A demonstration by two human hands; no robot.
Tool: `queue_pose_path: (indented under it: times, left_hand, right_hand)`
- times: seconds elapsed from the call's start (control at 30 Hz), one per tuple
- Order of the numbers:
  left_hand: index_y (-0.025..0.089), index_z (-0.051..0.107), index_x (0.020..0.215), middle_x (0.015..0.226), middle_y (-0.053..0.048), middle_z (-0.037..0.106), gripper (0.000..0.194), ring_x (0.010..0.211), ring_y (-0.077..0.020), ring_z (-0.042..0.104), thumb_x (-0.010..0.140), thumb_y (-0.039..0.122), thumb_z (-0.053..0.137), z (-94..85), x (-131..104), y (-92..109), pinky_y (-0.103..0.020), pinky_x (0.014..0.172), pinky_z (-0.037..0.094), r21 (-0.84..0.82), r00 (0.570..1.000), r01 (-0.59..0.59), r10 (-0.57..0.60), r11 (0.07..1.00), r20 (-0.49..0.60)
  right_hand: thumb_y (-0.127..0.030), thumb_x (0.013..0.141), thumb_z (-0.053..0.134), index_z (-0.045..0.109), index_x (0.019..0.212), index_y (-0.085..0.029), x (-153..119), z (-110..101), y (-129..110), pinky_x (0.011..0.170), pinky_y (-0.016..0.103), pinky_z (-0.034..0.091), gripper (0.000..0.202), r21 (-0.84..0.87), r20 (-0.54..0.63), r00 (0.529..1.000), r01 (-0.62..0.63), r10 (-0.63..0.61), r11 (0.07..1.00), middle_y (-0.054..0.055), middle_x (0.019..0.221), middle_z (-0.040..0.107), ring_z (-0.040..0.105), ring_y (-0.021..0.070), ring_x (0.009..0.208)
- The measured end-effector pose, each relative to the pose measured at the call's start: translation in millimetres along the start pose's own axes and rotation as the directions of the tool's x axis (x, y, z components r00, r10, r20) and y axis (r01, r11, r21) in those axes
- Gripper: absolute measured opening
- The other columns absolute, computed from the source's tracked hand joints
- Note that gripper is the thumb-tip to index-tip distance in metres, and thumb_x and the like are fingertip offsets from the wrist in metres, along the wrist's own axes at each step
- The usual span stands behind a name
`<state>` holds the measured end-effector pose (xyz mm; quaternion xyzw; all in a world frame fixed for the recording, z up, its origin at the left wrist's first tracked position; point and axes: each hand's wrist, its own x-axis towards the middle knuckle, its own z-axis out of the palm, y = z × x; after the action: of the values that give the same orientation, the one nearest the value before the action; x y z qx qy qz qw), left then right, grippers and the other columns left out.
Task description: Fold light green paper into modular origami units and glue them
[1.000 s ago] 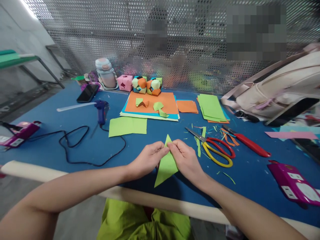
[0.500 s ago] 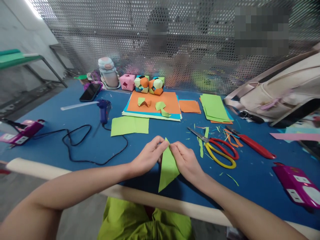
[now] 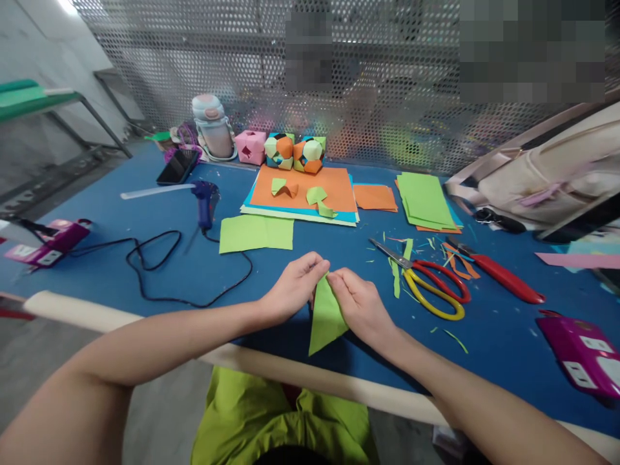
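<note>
A folded piece of light green paper (image 3: 327,318) hangs just above the near edge of the blue table, one corner pointing down. My left hand (image 3: 296,286) pinches its upper tip from the left, thumb over the paper. From the right, my right hand (image 3: 361,303) grips the same tip and its right side, fingers curled behind. The two thumbs nearly meet at the top. A creased green sheet (image 3: 256,234) lies flat beyond my left hand. Scissors (image 3: 426,278) with red and yellow handles rest to the right, among thin paper scraps (image 3: 396,278).
A blue glue gun (image 3: 205,203) with a trailing cord lies at left. Stacked orange sheets (image 3: 334,184) and green sheets (image 3: 425,200) lie farther back, before paper cubes (image 3: 310,154). A red-handled cutter (image 3: 508,279) and a purple power strip (image 3: 578,352) are at right.
The view has shifted slightly, so the table items appear higher and a little to the right. Both hands keep hold of the green paper, with the fingertips closer together at its tip.
</note>
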<state>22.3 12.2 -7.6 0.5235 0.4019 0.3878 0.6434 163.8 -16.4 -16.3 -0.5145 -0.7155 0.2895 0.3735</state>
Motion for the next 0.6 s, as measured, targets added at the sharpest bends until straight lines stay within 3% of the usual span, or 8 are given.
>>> queue_pose_path:
  times: [0.13,0.23,0.3,0.4,0.6]
  left_hand:
    - [0.018,0.042,0.068,0.045,0.006,0.047,0.027,0.034,-0.0093,0.047,0.083,0.039,0.048,-9.6,7.0,-1.5,-0.018,0.033,0.037,-0.175,0.993,0.112,-0.118,0.978,-0.023]
    - [0.018,0.043,0.075,0.053,0.002,0.056,0.025,0.039,-0.0123,0.055,0.085,0.041,0.043,-13.7,8.8,-0.7,-0.020,0.035,0.041,-0.241,0.986,0.151,-0.164,0.959,-0.032]
    - [0.018,0.046,0.079,0.055,0.003,0.055,0.033,0.039,-0.0114,0.054,0.084,0.050,0.042,-10.0,5.8,-0.5,-0.021,0.036,0.042,-0.187,0.976,0.215,-0.205,0.958,0.074]
    - [0.015,0.046,0.065,0.048,0.006,0.046,0.038,0.038,-0.0059,0.048,0.075,0.050,0.058,1.1,-3.0,-0.6,-0.015,0.036,0.038,0.034,0.975,0.181,-0.184,0.983,0.125]
    - [0.017,0.043,0.070,0.045,0.002,0.056,0.037,0.035,-0.0112,0.054,0.080,0.052,0.049,6.7,-15.8,0.6,-0.020,0.035,0.043,0.084,0.847,0.339,-0.342,0.937,0.406]
  right_hand:
    - [-0.034,0.092,0.038,0.048,0.068,-0.019,2.2,0.1,-0.7,0.052,0.021,0.033,0.030,0.008,0.008,1.000,-0.025,0.025,1.000,-0.004,0.057,0.046,0.042,0.0094,0.052]
    - [-0.035,0.091,0.040,0.049,0.068,-0.019,4.2,-1.6,-0.2,0.050,0.021,0.033,0.030,0.016,-0.050,0.997,-0.061,0.062,0.998,-0.004,0.056,0.044,0.041,0.0094,0.052]
    - [-0.036,0.091,0.040,0.049,0.067,-0.019,5.8,-2.4,1.2,0.049,0.021,0.033,0.030,0.033,-0.105,0.991,-0.085,0.088,0.996,-0.004,0.056,0.045,0.041,0.0095,0.052]
    - [-0.037,0.090,0.042,0.050,0.067,-0.019,8.3,-4.0,4.4,0.050,0.021,0.034,0.030,0.040,-0.161,0.983,-0.085,0.090,0.996,-0.004,0.057,0.046,0.042,0.0098,0.053]
    - [-0.038,0.089,0.042,0.050,0.065,-0.019,14.9,-19.0,11.8,0.048,0.022,0.033,0.032,0.015,-0.297,0.948,-0.115,0.114,0.993,-0.005,0.055,0.042,0.040,0.0099,0.051]
